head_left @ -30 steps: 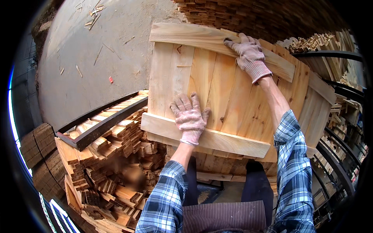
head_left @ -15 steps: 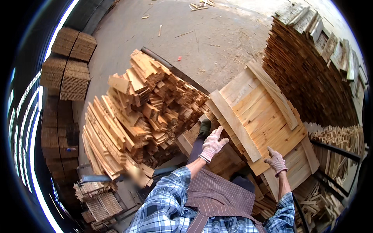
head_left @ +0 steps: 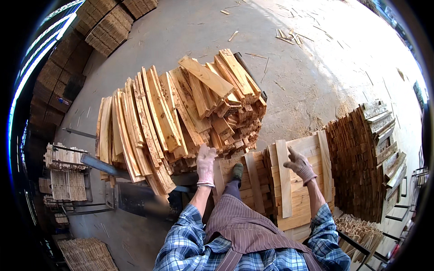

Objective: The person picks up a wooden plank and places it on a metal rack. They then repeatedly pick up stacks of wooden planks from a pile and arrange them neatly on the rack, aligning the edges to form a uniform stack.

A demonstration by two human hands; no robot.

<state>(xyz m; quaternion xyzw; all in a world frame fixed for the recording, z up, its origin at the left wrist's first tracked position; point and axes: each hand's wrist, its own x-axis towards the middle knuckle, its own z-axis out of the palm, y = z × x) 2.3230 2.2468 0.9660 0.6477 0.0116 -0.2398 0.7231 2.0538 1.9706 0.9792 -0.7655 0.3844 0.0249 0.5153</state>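
Note:
My left hand [head_left: 206, 165], in a pale knitted glove, reaches forward to the near edge of a big pile of loose wooden boards [head_left: 151, 122]. Its fingers are extended and hold nothing; whether they touch a board end I cannot tell. My right hand [head_left: 300, 166], gloved too, hovers at the left part of a slatted wooden panel [head_left: 305, 189], with fingers spread and nothing held. Two raised cleats [head_left: 283, 176] run along that panel, which lies on a stack of similar ones. One loose board [head_left: 205, 77] rests slantwise across the top of the pile.
My shoe [head_left: 238, 170] stands on a lower wooden panel [head_left: 254, 180] between pile and stack. Metal rack bars [head_left: 105, 166] stick out at left. A tall stack of rough boards [head_left: 357, 158] rises at right. Wood scraps [head_left: 289, 37] litter the concrete floor.
My view has turned toward the left, bringing the board pile nearer the middle. My left hand now points toward the pile, and my right hand has moved to the panel's upper left part.

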